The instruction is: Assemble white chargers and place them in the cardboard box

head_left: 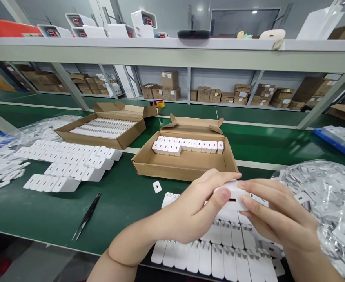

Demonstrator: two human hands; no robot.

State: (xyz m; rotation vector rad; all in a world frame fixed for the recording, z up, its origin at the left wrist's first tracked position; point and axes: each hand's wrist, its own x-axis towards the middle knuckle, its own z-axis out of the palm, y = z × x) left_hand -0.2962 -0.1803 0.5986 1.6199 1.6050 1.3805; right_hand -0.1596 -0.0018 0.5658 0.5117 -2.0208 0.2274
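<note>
A white plug charger (234,192) with a dark slot in its end face is held up between both hands. My left hand (200,205) is closed round its left side, thumb on the face by the slot. My right hand (278,207) pinches the other side with thumb and fingertips. Below them lie rows of white chargers (216,256) with metal prongs, partly hidden by my hands and forearm. A small white face plate (157,187) with a slot lies left of these rows. Just beyond, an open cardboard box (184,170) holds chargers lined up at its back.
Black tweezers (87,215) lie on the green table (122,219). At left are stacked white housings (69,164) and another open carton (102,140) of chargers. A plastic bag (331,207) of white plates stands close on the right. A shelf (172,53) crosses above the table.
</note>
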